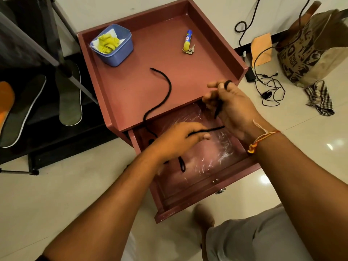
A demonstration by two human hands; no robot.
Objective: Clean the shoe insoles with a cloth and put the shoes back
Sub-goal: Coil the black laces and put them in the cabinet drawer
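The brown printed bag point(308, 51) seems to read "mart"; the label on the tube point(188, 40) is illegible

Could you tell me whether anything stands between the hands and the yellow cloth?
Only the black lace lies flat across the cabinet top between them; the yellow cloth sits uncovered in the blue tub. The left hand and right hand both grip it.

Two grey, white-edged insoles point(69, 95) lie flat on the dark rack point(56, 132) to my left; the yellow cloth point(108, 42) sits crumpled in the blue tub point(120, 55).

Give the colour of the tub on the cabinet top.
Blue tub, holding a yellow cloth; head view shows it best.
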